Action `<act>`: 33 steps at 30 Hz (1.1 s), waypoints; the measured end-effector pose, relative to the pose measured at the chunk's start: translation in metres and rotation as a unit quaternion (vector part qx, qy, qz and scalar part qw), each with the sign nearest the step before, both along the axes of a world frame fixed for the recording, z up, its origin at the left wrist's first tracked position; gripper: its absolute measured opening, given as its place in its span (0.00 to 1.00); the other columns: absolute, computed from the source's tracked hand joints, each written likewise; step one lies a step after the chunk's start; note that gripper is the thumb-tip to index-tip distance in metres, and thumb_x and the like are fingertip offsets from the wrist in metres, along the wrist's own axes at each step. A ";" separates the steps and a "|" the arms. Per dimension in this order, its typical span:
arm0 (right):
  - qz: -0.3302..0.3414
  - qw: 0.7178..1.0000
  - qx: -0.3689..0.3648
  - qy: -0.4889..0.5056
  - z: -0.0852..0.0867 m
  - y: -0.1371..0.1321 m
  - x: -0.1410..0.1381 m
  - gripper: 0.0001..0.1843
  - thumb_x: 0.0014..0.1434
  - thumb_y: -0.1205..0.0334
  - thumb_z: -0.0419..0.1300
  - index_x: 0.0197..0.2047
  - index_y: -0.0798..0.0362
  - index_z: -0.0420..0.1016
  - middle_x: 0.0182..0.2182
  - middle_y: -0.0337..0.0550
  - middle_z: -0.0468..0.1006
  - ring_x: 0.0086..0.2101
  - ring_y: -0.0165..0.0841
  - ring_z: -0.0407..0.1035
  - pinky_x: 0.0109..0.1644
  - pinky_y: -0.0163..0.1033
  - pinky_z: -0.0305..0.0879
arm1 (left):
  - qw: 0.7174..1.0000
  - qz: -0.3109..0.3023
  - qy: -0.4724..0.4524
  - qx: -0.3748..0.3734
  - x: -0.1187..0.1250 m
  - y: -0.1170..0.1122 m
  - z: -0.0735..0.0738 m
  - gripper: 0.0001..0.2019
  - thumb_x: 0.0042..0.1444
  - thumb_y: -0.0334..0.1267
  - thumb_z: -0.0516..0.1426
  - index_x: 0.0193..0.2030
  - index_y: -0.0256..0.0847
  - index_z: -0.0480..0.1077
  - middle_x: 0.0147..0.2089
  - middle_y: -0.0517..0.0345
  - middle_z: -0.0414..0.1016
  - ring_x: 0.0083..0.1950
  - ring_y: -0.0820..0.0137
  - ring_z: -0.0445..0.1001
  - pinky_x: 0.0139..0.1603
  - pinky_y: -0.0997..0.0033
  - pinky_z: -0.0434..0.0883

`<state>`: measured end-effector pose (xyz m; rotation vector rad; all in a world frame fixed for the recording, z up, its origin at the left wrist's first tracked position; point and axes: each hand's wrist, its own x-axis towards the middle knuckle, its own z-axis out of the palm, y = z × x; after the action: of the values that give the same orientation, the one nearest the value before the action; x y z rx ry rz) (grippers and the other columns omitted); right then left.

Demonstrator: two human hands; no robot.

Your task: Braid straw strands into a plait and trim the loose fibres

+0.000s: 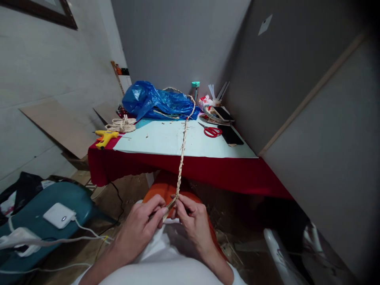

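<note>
A pale braided cord of plant fibre (182,160) runs from the table top over its front edge down to my lap. At its near end my right hand (192,221) is closed, thumb and fingers pinching the braid. My left hand (145,223), just beside it, grips a loose fibre strand (170,206) that leads into the braid. The two hands are close together above my lap. On the table, the far part of the cord curves up beside a blue plastic bag (160,101). Red-handled scissors (211,130) lie to the right of the cord.
A yellow glue gun (106,138) and a coiled bundle of braid (121,124) lie at the table's left. Dark phones (230,135) and a cup of white sticks (218,101) are at the right. A green chair (71,198) holds a white power bank (60,215) and cables.
</note>
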<state>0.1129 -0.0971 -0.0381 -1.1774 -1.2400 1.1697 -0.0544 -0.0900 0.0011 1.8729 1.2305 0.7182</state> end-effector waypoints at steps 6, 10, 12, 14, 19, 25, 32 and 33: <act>0.070 0.990 -0.049 0.113 -0.005 -0.001 0.002 0.20 0.62 0.50 0.59 0.47 0.54 0.82 0.31 0.45 0.81 0.31 0.34 0.73 0.40 0.38 0.69 | 0.996 -0.083 0.027 -0.004 0.004 -0.003 -0.006 0.15 0.65 0.39 0.51 0.28 0.41 0.73 0.24 0.60 0.73 0.24 0.72 0.68 0.31 0.74 0.62; 0.074 0.980 -0.078 0.169 -0.011 -0.002 -0.001 0.21 0.61 0.48 0.59 0.46 0.57 0.80 0.27 0.41 0.77 0.25 0.28 0.66 0.32 0.34 0.65 | 0.994 -0.108 0.026 -0.006 0.003 0.002 -0.011 0.14 0.62 0.39 0.55 0.28 0.41 0.78 0.26 0.56 0.77 0.29 0.69 0.72 0.34 0.73 0.64; 0.054 0.979 -0.083 0.176 -0.010 -0.004 -0.003 0.19 0.60 0.49 0.61 0.42 0.57 0.80 0.23 0.37 0.72 0.24 0.26 0.62 0.31 0.31 0.62 | 0.994 -0.105 0.020 -0.007 0.000 0.004 -0.013 0.13 0.61 0.39 0.57 0.27 0.42 0.79 0.26 0.56 0.78 0.29 0.68 0.73 0.34 0.73 0.64; 0.037 0.981 -0.083 0.173 -0.006 -0.005 -0.004 0.17 0.59 0.50 0.63 0.39 0.56 0.81 0.22 0.35 0.69 0.23 0.25 0.59 0.29 0.30 0.59 | 0.996 -0.090 0.011 -0.008 -0.002 0.004 -0.013 0.12 0.59 0.37 0.59 0.26 0.42 0.80 0.24 0.58 0.77 0.27 0.69 0.72 0.32 0.74 0.64; 0.031 0.986 -0.069 0.148 0.000 -0.004 -0.002 0.15 0.60 0.51 0.63 0.38 0.56 0.81 0.22 0.35 0.69 0.24 0.26 0.59 0.30 0.31 0.59 | 0.999 -0.015 -0.036 0.002 -0.004 0.007 -0.009 0.11 0.57 0.38 0.60 0.24 0.42 0.76 0.25 0.58 0.74 0.29 0.69 0.70 0.34 0.73 0.64; 0.065 0.994 -0.015 0.087 -0.002 -0.002 0.002 0.17 0.65 0.53 0.56 0.44 0.55 0.81 0.28 0.40 0.76 0.29 0.30 0.68 0.38 0.34 0.67 | 0.985 -0.037 -0.123 -0.113 0.009 0.031 -0.017 0.15 0.60 0.49 0.58 0.44 0.40 0.75 0.37 0.54 0.77 0.35 0.68 0.73 0.36 0.73 0.69; 0.061 0.988 0.065 -0.127 -0.007 -0.010 0.017 0.18 0.70 0.60 0.49 0.55 0.53 0.74 0.44 0.48 0.82 0.41 0.34 0.76 0.49 0.37 0.69 | 0.957 -0.038 -0.181 -0.224 0.024 0.031 -0.034 0.20 0.57 0.53 0.59 0.45 0.36 0.73 0.21 0.70 0.59 0.20 0.78 0.54 0.20 0.79 0.54; 0.042 0.976 0.089 -0.195 -0.010 -0.011 0.019 0.18 0.70 0.61 0.47 0.55 0.55 0.73 0.42 0.49 0.82 0.39 0.34 0.77 0.46 0.36 0.69 | 0.958 -0.024 -0.184 -0.219 0.024 0.029 -0.034 0.19 0.56 0.51 0.60 0.45 0.36 0.73 0.20 0.70 0.59 0.20 0.78 0.55 0.21 0.79 0.56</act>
<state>0.1315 -0.1079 -0.0479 -1.2648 -1.6693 0.8882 -0.0302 -0.0607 -0.0327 1.3312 1.0002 0.6658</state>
